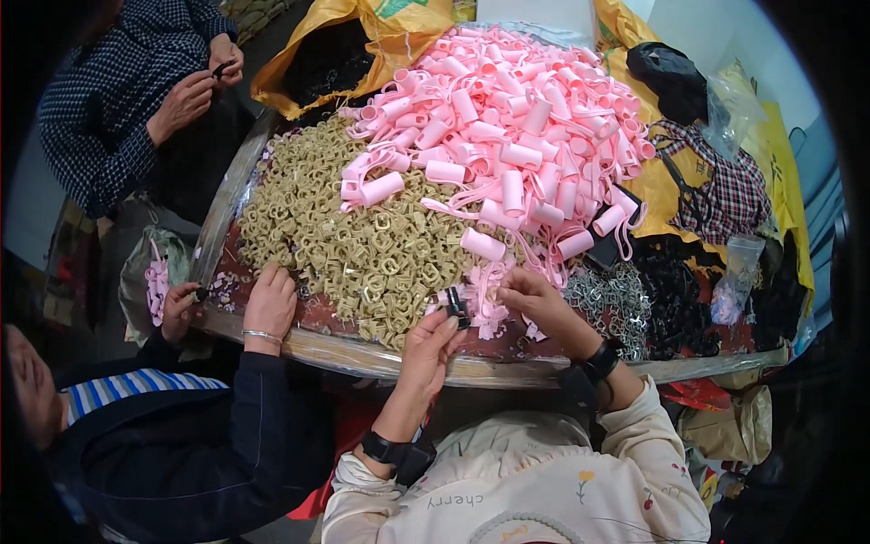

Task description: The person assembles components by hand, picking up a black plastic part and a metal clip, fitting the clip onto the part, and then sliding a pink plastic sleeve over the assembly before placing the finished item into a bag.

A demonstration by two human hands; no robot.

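Note:
My left hand (430,349) is closed on a small black plastic clip (457,308), held upright above the table's near edge. A little to its right, my right hand (536,304) has thumb and fingers drawn together. Whether a small piece sits between those fingertips is too small to make out. Beside and beneath them lies a small heap of light pink pieces (489,288). Beyond my hands rises a big pile of pink tubes with strap loops (521,154). Khaki plastic buckles (335,208) spread out to the left of it.
Silvery metal clasps (612,304) and black parts (671,299) lie to the right. A yellow sack (399,36) of black pieces stands at the back. At left, a co-worker's hand (270,304) rests on the buckles; another person's hands (186,104) hold a black piece.

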